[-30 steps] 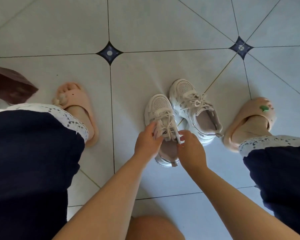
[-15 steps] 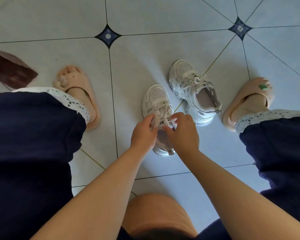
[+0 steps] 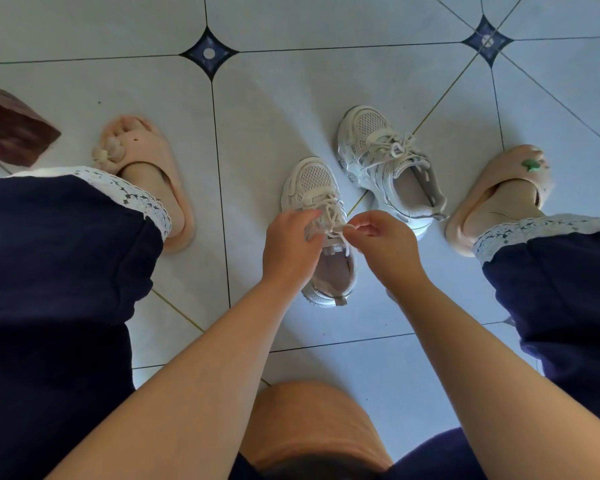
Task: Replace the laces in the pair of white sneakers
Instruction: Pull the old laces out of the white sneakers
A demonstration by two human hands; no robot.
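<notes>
Two small white sneakers stand on the tiled floor between my feet. The near sneaker [image 3: 314, 188] points away from me, its cream lace [image 3: 331, 213] tied over the tongue. My left hand [image 3: 290, 249] rests on that sneaker's left side, with its fingers curled over the laced part. My right hand [image 3: 381, 242] hovers just right of the sneaker and pinches a loop of the lace between thumb and fingertips. The far sneaker [image 3: 388, 164] lies angled to the right, laced and with a bow on top; neither hand touches it.
My feet in pink slippers flank the shoes, the left slipper [image 3: 153, 168] and the right slipper [image 3: 492, 192]. Dark trouser legs with white lace hems fill both sides. A brown wooden object [image 3: 11, 129] sits at the far left. Pale floor tiles [image 3: 291, 98] stretch ahead.
My right hand has moved from over the near sneaker's tongue to its right side, drawing a lace loop with it. My left hand stays on the sneaker.
</notes>
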